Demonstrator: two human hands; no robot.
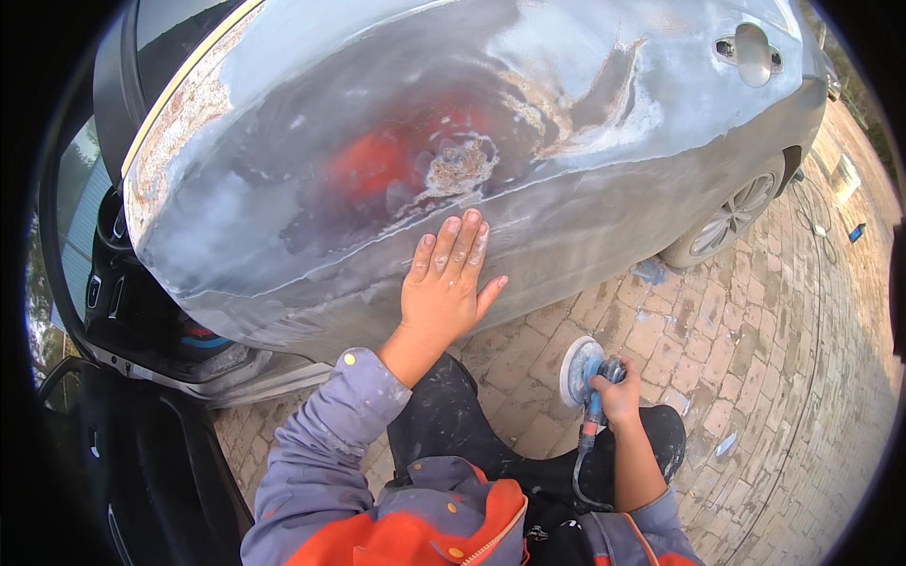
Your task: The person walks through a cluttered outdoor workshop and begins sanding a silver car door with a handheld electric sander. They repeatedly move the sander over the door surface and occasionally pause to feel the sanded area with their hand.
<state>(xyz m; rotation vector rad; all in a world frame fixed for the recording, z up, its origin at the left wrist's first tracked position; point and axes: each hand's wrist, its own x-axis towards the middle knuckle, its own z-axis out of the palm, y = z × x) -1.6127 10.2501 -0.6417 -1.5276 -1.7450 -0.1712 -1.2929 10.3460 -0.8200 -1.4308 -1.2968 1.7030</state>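
Observation:
My left hand (445, 285) lies flat against the lower part of a car door (566, 226), fingers stretched out and pointing up, with pale dust on the fingertips. Just above the fingertips is a rough, pitted patch (461, 164) beside a red smear (377, 158), within a dark, sanded-looking area. Low on the right, away from the panel, my right hand (618, 391) is wrapped round an orbital sander (593, 377). Its round white pad (574, 370) faces left, and a hose (580, 481) runs down from its handle toward my lap.
The door handle (752, 55) is at the upper right, and a wheel (738, 215) stands below it. Another door (142, 462) hangs open at the left. Brick paving (727, 377) lies below, with a cable (813, 222) and a small blue object (856, 232) at far right.

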